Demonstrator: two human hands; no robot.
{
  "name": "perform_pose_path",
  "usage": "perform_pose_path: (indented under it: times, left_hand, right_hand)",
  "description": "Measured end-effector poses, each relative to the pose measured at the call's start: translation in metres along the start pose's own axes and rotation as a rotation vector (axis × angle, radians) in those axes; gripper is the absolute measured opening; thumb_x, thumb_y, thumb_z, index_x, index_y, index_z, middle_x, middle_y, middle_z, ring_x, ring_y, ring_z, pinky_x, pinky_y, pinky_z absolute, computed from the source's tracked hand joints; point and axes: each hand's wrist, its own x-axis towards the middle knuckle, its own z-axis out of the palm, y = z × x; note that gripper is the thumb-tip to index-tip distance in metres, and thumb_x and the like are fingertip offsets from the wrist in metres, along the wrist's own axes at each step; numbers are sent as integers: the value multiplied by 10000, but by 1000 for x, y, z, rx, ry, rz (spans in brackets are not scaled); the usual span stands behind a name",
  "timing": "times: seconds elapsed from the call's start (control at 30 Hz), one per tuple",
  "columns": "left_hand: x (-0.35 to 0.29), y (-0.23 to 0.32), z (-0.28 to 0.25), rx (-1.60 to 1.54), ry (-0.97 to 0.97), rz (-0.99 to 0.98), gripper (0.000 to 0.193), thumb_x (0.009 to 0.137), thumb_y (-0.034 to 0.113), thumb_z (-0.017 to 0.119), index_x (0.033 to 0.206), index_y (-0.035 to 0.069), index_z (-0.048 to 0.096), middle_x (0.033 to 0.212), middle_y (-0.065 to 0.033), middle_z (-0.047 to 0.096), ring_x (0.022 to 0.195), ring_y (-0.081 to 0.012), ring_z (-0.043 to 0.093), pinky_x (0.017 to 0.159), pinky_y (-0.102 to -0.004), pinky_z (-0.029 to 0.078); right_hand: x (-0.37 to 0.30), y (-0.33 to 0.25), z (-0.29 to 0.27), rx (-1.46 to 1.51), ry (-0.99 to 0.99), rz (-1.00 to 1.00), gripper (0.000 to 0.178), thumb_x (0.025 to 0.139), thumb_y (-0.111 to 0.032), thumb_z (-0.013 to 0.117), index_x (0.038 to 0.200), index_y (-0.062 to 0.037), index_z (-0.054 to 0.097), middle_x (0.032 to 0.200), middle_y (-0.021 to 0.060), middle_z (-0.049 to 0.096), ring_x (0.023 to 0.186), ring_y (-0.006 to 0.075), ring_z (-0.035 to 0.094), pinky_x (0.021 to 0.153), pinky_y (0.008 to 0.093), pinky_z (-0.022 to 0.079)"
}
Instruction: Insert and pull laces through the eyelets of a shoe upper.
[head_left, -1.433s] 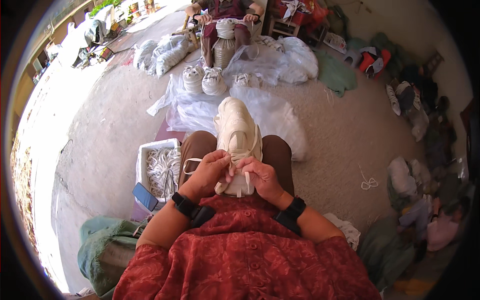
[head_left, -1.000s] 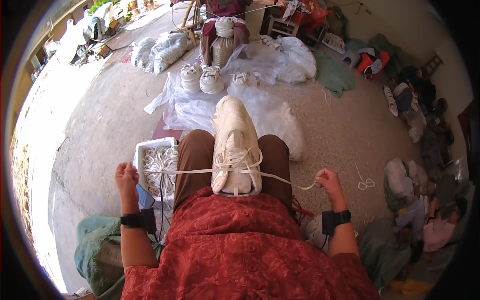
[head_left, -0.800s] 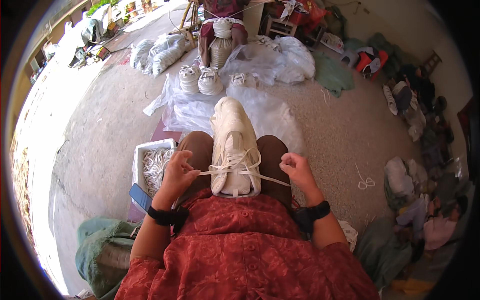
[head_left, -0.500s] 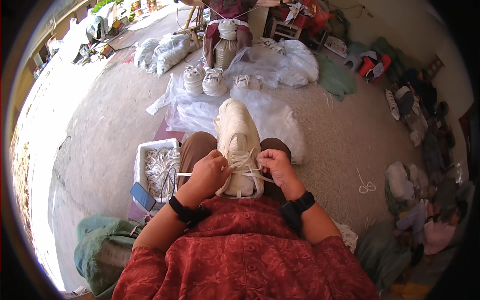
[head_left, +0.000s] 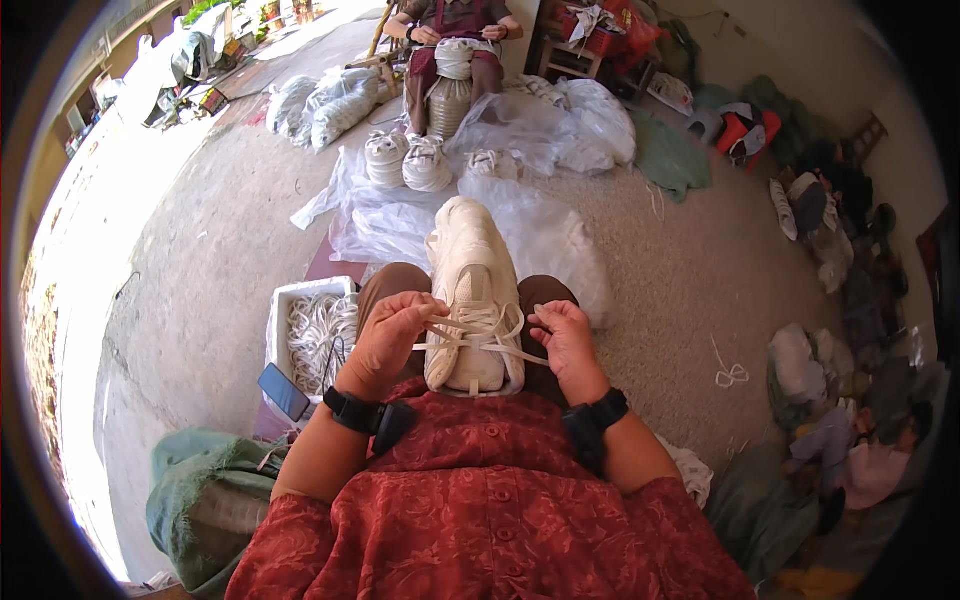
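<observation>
A cream-white sneaker rests between my knees, its toe pointing away from me and its heel opening close to my red shirt. Pale shoelaces cross over its tongue, with a loop standing at the right side. Left of the opening, my left hand is closed, pinching a lace drawn taut from the shoe between thumb and fingertips. My right hand is closed too, its fingertips pinched beside the loop, and a lace end runs underneath it. Exactly what part of the lace it grips is partly hidden.
On my left, a white box holds many loose white laces, with a phone at its near corner. Ahead lie plastic sheets and several lace bundles. A seated co-worker faces me. A green sack sits lower left.
My left hand has moved up and left, pulling a lace outward from the shoe. The right hand has shifted slightly outward. The co-worker's spread arms have come together over the bundle.
</observation>
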Motion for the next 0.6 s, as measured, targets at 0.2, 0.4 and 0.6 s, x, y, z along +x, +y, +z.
perform_pose_path:
  times: [0.2,0.4,0.6]
  left_hand:
    - [-4,-17,-17,-356,0,92,215,866,120,555,662,75,507,737,-46,578,789,-144,539,739,-265,399]
    - [-2,-22,-28,-289,19,115,190,863,119,552,681,77,521,753,-34,573,744,-126,509,725,-251,385]
    - [-4,-24,-28,-293,85,80,140,840,125,582,712,71,562,816,-22,560,831,-158,536,761,-273,411]
  right_hand:
    - [2,3,3,125,-141,174,94,808,-52,620,859,-37,543,812,76,611,735,160,592,642,273,480]
    - [-8,-18,1,210,-351,108,23,814,-18,597,816,0,583,729,75,612,629,149,581,618,269,471]
    - [-40,-40,-19,-257,-768,-97,117,830,-70,612,792,37,642,770,66,618,649,95,544,585,229,420]
